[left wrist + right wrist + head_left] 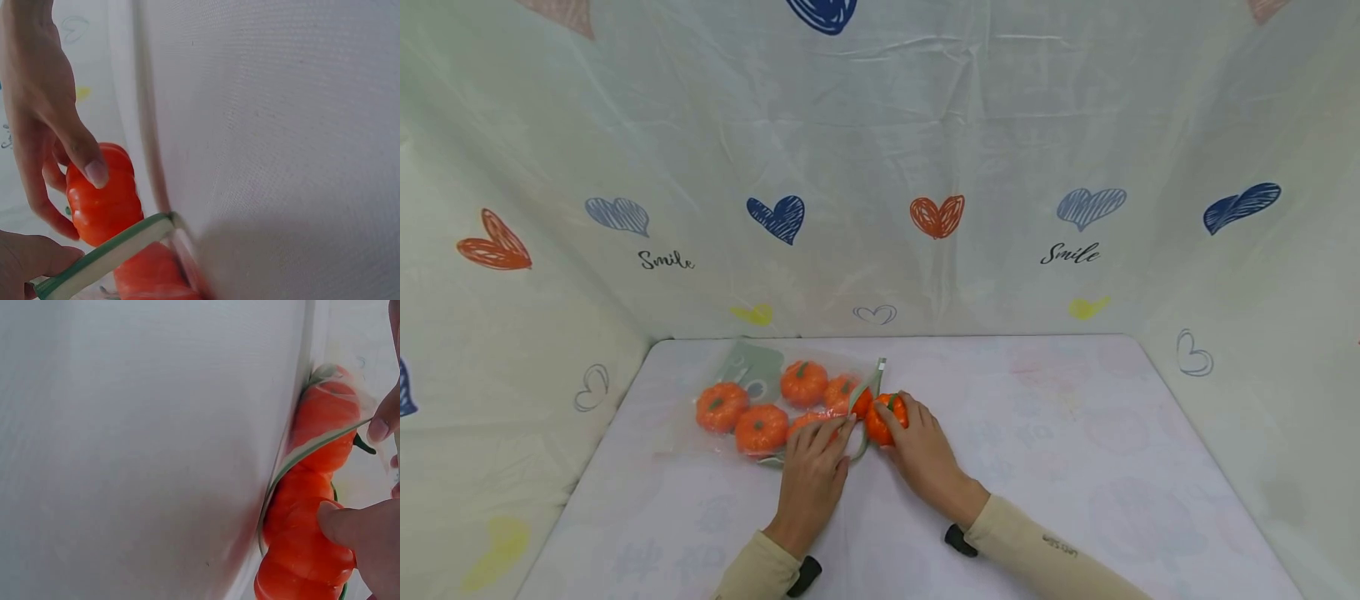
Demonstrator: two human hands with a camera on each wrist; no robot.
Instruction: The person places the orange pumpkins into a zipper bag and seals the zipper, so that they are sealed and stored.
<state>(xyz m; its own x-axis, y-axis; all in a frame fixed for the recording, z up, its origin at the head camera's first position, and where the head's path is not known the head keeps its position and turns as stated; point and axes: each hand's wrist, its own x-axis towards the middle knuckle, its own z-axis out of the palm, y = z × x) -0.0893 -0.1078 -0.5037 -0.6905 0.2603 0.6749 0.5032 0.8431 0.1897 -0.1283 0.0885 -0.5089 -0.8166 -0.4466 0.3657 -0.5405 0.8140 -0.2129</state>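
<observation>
Sleeves: two beige cuffs enter from the near edge, each with a dark wrist strap.
Left hand: lies flat, fingers straight, pressing down the green-edged rim of the clear bag, so its mouth stays put.
Right hand: fingers curl round one small orange pumpkin, held right at the bag's mouth, touching the rim.
Bag contents: five more pumpkins lie inside, bunched together.
Tabletop: pale, patterned; bag sits left of centre.
Backdrop: a heart-printed cloth hangs behind and at both sides.
</observation>
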